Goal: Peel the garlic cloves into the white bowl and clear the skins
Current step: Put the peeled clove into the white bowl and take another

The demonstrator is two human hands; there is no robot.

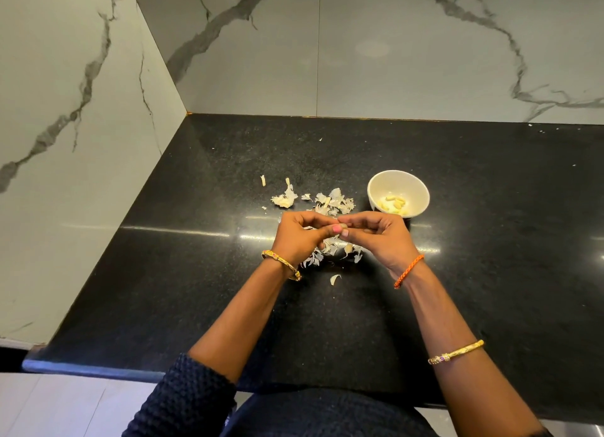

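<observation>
White bowl (pixel 398 191) on speckled black counter (pixel 490 240); grey-veined white walls (pixel 392 44).

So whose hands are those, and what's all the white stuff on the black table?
The camera sits on a person's head and looks down, so you see their own arms. The left hand and right hand meet in the middle, their fingers pinching something small, probably a garlic clove, mostly hidden. The white flakes are garlic skins scattered on the black counter. The white bowl to the right holds peeled cloves.
</observation>
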